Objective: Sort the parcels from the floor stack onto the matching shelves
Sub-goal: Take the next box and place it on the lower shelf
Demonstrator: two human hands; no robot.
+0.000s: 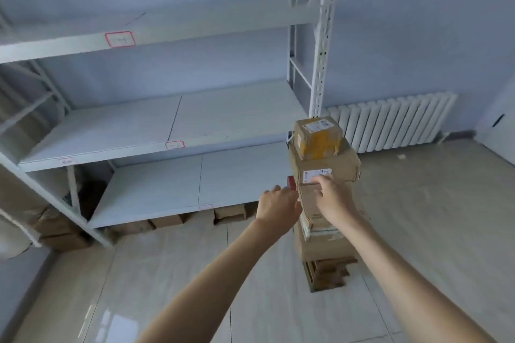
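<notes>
A tall stack of cardboard parcels (323, 245) stands on the floor right of the shelving. On top sits a small box with yellow tape (317, 136), on a wider flat box with a white label (324, 166). My right hand (333, 199) rests with its fingertips at that label, on the front of the stack. My left hand (278, 205) reaches to the stack's left side, fingers apart, beside a small red thing (291, 182). Neither hand clearly grips a parcel. The white metal shelf unit (156, 145) has three bare boards with red-bordered labels (119, 39).
Several cardboard boxes (167, 221) lie under the lowest shelf and at the far left. A white radiator (395, 122) stands against the back wall right of the stack. A perforated shelf upright (323, 44) rises just behind the stack. Glossy tiled floor lies in front.
</notes>
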